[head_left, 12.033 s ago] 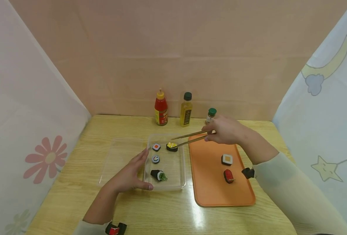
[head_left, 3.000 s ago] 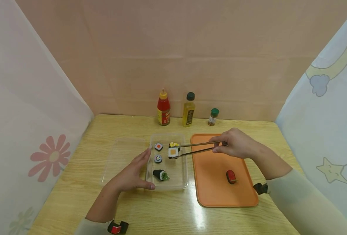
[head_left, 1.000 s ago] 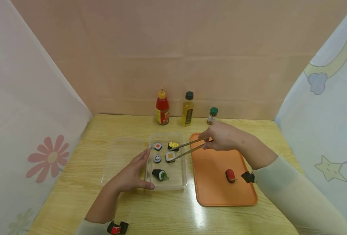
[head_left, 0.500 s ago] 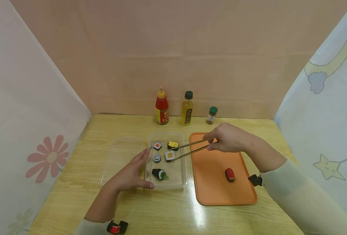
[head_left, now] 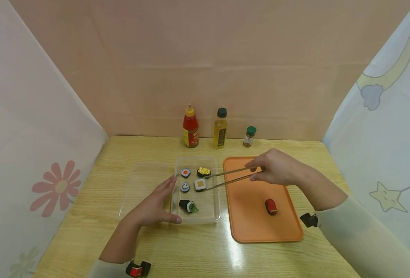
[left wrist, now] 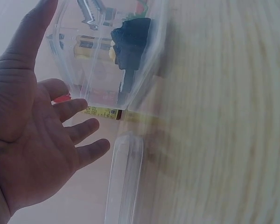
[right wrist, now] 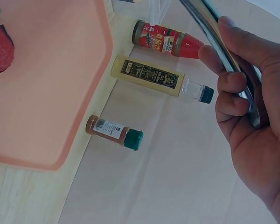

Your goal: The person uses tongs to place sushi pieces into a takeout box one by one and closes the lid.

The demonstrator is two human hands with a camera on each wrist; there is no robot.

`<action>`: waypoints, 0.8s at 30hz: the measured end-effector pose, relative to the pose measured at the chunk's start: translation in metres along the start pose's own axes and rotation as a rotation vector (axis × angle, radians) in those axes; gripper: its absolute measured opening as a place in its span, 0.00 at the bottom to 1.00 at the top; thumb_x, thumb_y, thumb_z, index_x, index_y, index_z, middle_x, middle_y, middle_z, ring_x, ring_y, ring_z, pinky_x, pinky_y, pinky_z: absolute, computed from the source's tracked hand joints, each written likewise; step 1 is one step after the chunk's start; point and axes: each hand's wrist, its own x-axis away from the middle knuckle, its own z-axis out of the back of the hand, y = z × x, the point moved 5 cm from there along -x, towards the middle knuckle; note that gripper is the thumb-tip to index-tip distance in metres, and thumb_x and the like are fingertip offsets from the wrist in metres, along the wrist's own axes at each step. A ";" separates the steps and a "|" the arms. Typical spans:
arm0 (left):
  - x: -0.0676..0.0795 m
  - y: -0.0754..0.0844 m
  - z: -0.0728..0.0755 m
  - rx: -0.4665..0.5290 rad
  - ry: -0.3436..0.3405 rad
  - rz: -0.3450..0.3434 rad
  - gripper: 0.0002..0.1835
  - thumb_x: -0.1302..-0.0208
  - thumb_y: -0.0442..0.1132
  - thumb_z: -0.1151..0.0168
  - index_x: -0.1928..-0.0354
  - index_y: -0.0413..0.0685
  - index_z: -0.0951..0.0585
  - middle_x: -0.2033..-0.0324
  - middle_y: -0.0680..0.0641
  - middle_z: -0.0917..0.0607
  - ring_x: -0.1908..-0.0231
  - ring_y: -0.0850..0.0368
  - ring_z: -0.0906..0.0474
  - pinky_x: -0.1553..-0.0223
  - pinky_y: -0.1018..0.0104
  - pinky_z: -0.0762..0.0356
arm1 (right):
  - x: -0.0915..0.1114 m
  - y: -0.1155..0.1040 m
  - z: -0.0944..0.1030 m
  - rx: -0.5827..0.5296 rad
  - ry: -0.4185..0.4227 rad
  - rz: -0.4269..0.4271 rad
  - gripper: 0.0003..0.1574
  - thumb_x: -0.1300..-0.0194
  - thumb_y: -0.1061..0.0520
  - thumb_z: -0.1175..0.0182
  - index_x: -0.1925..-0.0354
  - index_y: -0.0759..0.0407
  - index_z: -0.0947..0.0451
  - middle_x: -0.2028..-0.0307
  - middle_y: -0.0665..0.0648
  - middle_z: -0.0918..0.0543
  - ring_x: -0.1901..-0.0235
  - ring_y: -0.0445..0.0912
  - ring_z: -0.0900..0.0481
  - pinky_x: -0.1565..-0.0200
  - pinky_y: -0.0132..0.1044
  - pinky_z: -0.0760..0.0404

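Note:
My right hand (head_left: 276,166) grips slim metal tongs (right wrist: 214,32), whose arms stand apart over the clear plastic box (head_left: 213,216). Their tips are right at a square sushi roll (head_left: 200,184) with a yellow centre, which sits in the box. Also inside are a corn-topped sushi (head_left: 204,172), two small rolls, one square (head_left: 185,172) and one round (head_left: 184,187), and a dark hand roll (head_left: 188,206) with green filling. My left hand (head_left: 154,208) rests against the box's left side, thumb at the near corner and fingers spread. A red-topped sushi (head_left: 270,207) lies on the orange tray (head_left: 250,227).
Along the back stand a red sauce bottle (head_left: 190,129), an oil bottle (head_left: 220,129) and a green-capped spice jar (head_left: 249,137). A clear lid (head_left: 139,181) lies left of the box, partly behind my left hand. The tray is just right of the box.
The square roll with the yellow centre has gone from the tray into the box, carried by the tongs. Since then the tongs have spread, and my right hand has drawn slightly right. My left hand stays put.

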 end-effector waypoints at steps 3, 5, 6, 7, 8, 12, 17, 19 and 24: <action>0.000 0.000 0.000 0.005 0.000 -0.001 0.75 0.59 0.56 0.13 0.15 0.56 0.54 0.17 0.59 0.59 0.19 0.46 0.64 0.24 0.36 0.54 | 0.006 0.001 0.001 -0.005 0.013 -0.005 0.18 0.33 0.51 0.28 0.47 0.53 0.11 0.57 0.50 0.10 0.72 0.31 0.22 0.69 0.33 0.20; 0.000 0.000 0.000 0.007 0.000 -0.003 0.75 0.59 0.57 0.13 0.15 0.56 0.54 0.17 0.58 0.59 0.19 0.46 0.64 0.24 0.36 0.54 | 0.010 0.002 0.003 -0.008 0.025 0.000 0.17 0.33 0.51 0.28 0.47 0.54 0.11 0.58 0.49 0.10 0.73 0.31 0.23 0.69 0.33 0.20; -0.001 -0.001 0.000 0.007 -0.001 -0.004 0.75 0.59 0.57 0.13 0.15 0.56 0.54 0.17 0.58 0.59 0.19 0.45 0.64 0.24 0.36 0.54 | 0.012 0.002 0.003 -0.006 0.033 0.003 0.18 0.33 0.52 0.28 0.47 0.54 0.11 0.58 0.49 0.10 0.73 0.30 0.23 0.69 0.33 0.20; -0.001 -0.001 0.000 0.009 -0.002 -0.004 0.75 0.59 0.56 0.13 0.15 0.56 0.54 0.17 0.58 0.59 0.19 0.46 0.64 0.24 0.36 0.54 | 0.015 0.003 0.004 -0.006 0.041 0.008 0.18 0.33 0.52 0.28 0.47 0.55 0.12 0.59 0.49 0.10 0.73 0.30 0.23 0.69 0.33 0.20; -0.001 -0.001 0.000 0.010 -0.001 -0.003 0.75 0.59 0.56 0.13 0.15 0.56 0.54 0.17 0.58 0.59 0.19 0.46 0.64 0.24 0.36 0.55 | 0.017 0.003 0.005 -0.007 0.049 0.012 0.18 0.33 0.52 0.28 0.47 0.55 0.12 0.59 0.49 0.10 0.73 0.30 0.22 0.69 0.33 0.20; -0.001 -0.001 0.000 0.015 -0.004 0.000 0.74 0.59 0.56 0.13 0.15 0.56 0.55 0.17 0.59 0.59 0.19 0.46 0.64 0.24 0.36 0.55 | 0.028 0.007 0.006 -0.008 0.088 0.028 0.19 0.34 0.53 0.27 0.46 0.57 0.12 0.59 0.50 0.10 0.72 0.32 0.19 0.69 0.33 0.19; -0.001 -0.001 0.001 0.015 -0.006 -0.004 0.74 0.59 0.57 0.13 0.15 0.57 0.55 0.17 0.59 0.59 0.19 0.46 0.64 0.25 0.36 0.55 | 0.041 0.009 0.003 -0.016 0.149 0.033 0.21 0.36 0.55 0.26 0.46 0.57 0.12 0.59 0.49 0.09 0.71 0.32 0.18 0.71 0.31 0.20; -0.001 0.000 0.000 0.009 -0.004 -0.009 0.74 0.59 0.57 0.13 0.15 0.57 0.55 0.17 0.58 0.59 0.19 0.45 0.64 0.25 0.36 0.54 | 0.046 0.009 0.002 -0.028 0.165 0.029 0.21 0.37 0.55 0.25 0.46 0.57 0.12 0.58 0.48 0.09 0.71 0.30 0.19 0.72 0.30 0.21; 0.000 0.000 0.000 -0.002 0.002 -0.013 0.74 0.59 0.57 0.13 0.15 0.56 0.54 0.17 0.58 0.59 0.19 0.45 0.64 0.24 0.36 0.54 | 0.056 0.008 -0.001 -0.062 0.174 0.004 0.19 0.36 0.55 0.26 0.46 0.56 0.12 0.56 0.49 0.09 0.71 0.29 0.19 0.72 0.30 0.20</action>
